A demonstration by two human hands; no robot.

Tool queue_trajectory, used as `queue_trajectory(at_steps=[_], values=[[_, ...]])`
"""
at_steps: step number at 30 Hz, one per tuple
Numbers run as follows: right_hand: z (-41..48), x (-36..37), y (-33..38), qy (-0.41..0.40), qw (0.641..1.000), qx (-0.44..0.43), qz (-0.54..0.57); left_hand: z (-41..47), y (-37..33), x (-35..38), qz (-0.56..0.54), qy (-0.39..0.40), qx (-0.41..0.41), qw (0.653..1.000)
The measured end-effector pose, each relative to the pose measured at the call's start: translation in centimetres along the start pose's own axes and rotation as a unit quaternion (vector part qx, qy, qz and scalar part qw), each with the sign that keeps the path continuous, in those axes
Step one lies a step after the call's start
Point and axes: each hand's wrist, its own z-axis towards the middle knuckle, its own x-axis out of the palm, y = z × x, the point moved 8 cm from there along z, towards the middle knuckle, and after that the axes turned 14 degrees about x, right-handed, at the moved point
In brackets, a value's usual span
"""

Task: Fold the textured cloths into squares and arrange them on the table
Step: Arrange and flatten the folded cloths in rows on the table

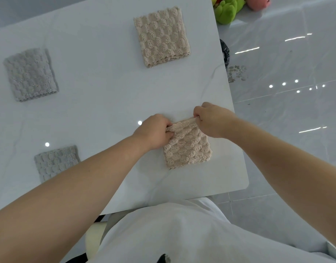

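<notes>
Folded beige cloth (188,147) on the tabletop's (106,92) near right, long axis apparently pointing away from the person; left grip (155,130) and right grip (212,120) pinch its far corners.

The desk (98,88) is white with faint grey marble veins. On its far right, the far beige cloth (161,36) has a puffed, bubble-like checker pattern. The near beige cloth (188,147), at its near right, has the same colour and pattern. The far grey cloth (29,74) and the near grey cloth (55,161), on the desk's left, are light grey with that bubbled pattern. Beyond the desk's far right corner are a green toy (226,12) and a pink toy (258,2).
</notes>
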Motion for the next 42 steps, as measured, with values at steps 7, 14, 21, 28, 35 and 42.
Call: queue_trajectory(at_steps=[7, 14, 21, 28, 35, 42], values=[[-2.7, -0.7, -1.5, -0.132, 0.973, 0.034, 0.186, -0.5, -3.1, -1.6, 0.137, -0.078, 0.043, 0.987], [-9.5, 6.7, -6.5, -0.076, 0.783, 0.308, 0.536, 2.1, -4.8, -2.3, 0.031, 0.015, 0.003, 0.999], [-15.4, 15.5, 0.8, 0.269, 0.514, 0.359, 0.731, 3.1, -4.4, 0.1, -0.198, 0.092, -0.104, 0.970], [-14.8, 14.7, 4.9, 0.337, 0.317, 0.270, 0.844, 2.2, -4.4, 2.1, -0.370, 0.128, -0.220, 0.893], [-13.3, 12.3, 3.1, 0.248, 0.203, 0.178, 0.930, 2.2, -5.5, 2.8, -0.424, 0.199, -0.239, 0.851], [-11.6, 12.3, 0.1, 0.158, 0.201, 0.199, 0.946, 3.1, -5.9, 2.2, -0.422, 0.200, -0.214, 0.858]])
